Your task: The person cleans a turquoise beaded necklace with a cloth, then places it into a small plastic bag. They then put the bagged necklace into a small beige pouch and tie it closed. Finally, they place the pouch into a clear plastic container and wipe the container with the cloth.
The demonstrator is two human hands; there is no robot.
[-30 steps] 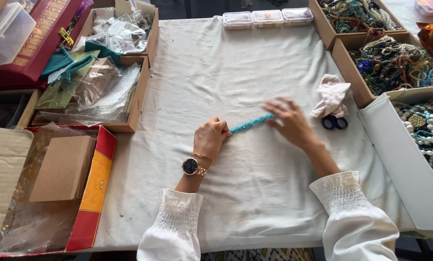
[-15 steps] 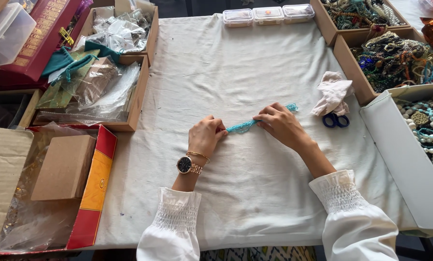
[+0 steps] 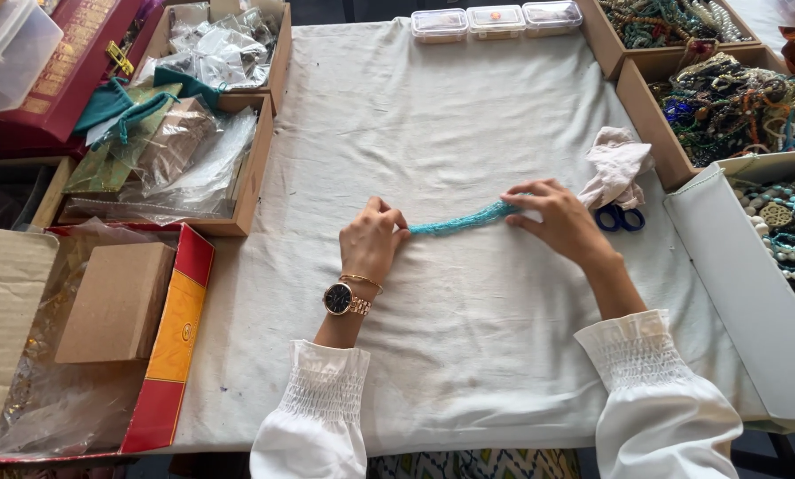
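A turquoise bead strand (image 3: 462,218) lies stretched across the white cloth (image 3: 433,142) in the middle of the table. My left hand (image 3: 372,239), with a watch on the wrist, pinches the strand's left end. The fingers of my right hand (image 3: 559,218) press on its right end. Both sleeves are white.
A crumpled cloth (image 3: 615,166) and blue-handled scissors (image 3: 621,218) lie just right of my right hand. Boxes of beaded jewellery (image 3: 734,102) line the right side. Boxes with plastic bags (image 3: 180,146) and a red box holding a brown carton (image 3: 113,302) stand at left. Small clear containers (image 3: 495,19) sit at the far edge.
My right hand slid rightward along the strand, drawing it out longer and flatter. My left hand stayed in place on the left end.
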